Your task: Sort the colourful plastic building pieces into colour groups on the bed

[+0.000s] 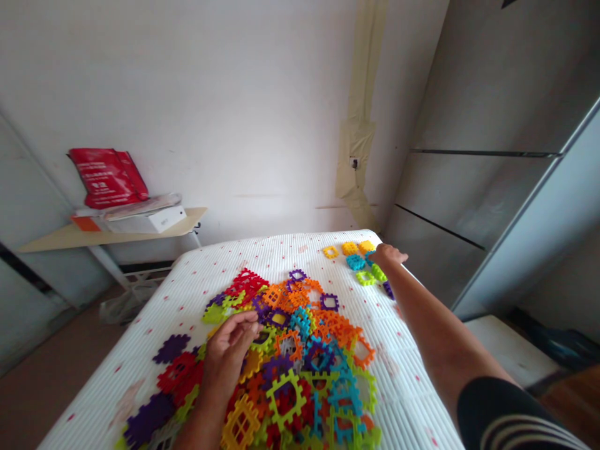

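My left hand [229, 344] hovers over a heap of colourful plastic interlocking tiles [288, 397]. Its fingers curl loosely, with a gap between thumb and forefinger and no tile visible in them. At the table's far right corner, my right hand [388, 253] reaches down with its fingertips at a blue interlocking tile [370, 257], partly covered by the hand. Around it lie small groups of tiles: yellow tiles [349, 248], other blue tiles [355, 262], a lime green tile [365, 279] and a purple tile [388, 289] beside my forearm.
A white ribbed cloth [159, 312] with red specks covers the table. Behind, at the left, a narrow shelf table [51, 237] bears a white box [164, 219] and a red bag [107, 178]. A grey refrigerator [469, 181] stands close on the right.
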`<state>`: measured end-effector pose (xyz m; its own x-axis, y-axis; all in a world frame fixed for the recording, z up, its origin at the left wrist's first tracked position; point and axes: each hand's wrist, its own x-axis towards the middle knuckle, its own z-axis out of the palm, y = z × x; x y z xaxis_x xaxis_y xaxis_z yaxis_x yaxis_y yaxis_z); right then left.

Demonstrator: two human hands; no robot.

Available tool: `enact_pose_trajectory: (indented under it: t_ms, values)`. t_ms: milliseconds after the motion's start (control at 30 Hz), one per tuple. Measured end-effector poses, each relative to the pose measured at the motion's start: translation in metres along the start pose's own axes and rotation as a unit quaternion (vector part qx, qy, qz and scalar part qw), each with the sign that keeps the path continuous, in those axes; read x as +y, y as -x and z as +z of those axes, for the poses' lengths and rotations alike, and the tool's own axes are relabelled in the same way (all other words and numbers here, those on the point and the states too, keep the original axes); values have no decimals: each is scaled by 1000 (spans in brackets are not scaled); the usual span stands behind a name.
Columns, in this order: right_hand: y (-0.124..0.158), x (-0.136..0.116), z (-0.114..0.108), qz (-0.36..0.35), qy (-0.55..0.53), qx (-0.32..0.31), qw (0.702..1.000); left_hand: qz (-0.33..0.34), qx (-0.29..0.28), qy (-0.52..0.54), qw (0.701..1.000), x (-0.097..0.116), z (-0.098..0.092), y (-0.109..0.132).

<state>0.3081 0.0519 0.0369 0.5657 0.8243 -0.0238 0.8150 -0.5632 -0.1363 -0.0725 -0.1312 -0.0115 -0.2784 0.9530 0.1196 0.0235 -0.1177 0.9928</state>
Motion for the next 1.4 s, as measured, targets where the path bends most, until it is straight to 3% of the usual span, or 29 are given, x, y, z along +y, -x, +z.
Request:
enact_pose_trajectory:
  t_ms: [667, 1133, 1200, 1300, 1400]
  values:
    - [-1, -5, 12, -4, 32, -1, 999, 0, -7, -18, 1000, 5, 0, 3]
    - [5, -3, 3, 1, 21, -7, 1000, -1, -6, -17, 1000, 9, 1, 4]
    - [11, -4, -4, -34, 18, 44, 998, -6, -8, -17, 1000, 11, 3, 5]
    - [29, -8, -15, -149, -11, 96, 984, -6, -12, -22, 1000, 13, 4, 5]
    - [60, -15, -24, -313, -95, 5, 945, 5, -16, -37, 999, 12, 4, 6]
